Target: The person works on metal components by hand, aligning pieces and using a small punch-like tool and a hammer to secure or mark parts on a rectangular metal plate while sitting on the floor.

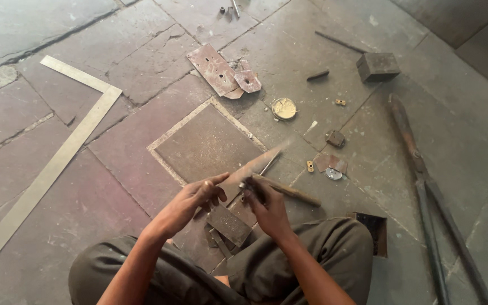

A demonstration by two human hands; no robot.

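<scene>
My left hand point(190, 200) pinched the near end of a thin metal strip point(258, 164) that slanted up over the stone floor point(114, 169) before my knees. My right hand point(264, 206) was clenched round a wooden-handled tool point(289, 192). The strip looked light, stiff and sharp-edged, best gripped flat near its end

The metal strip point(258, 164) is motion-blurred; the long cutters point(425, 181) run off-frame.
</scene>
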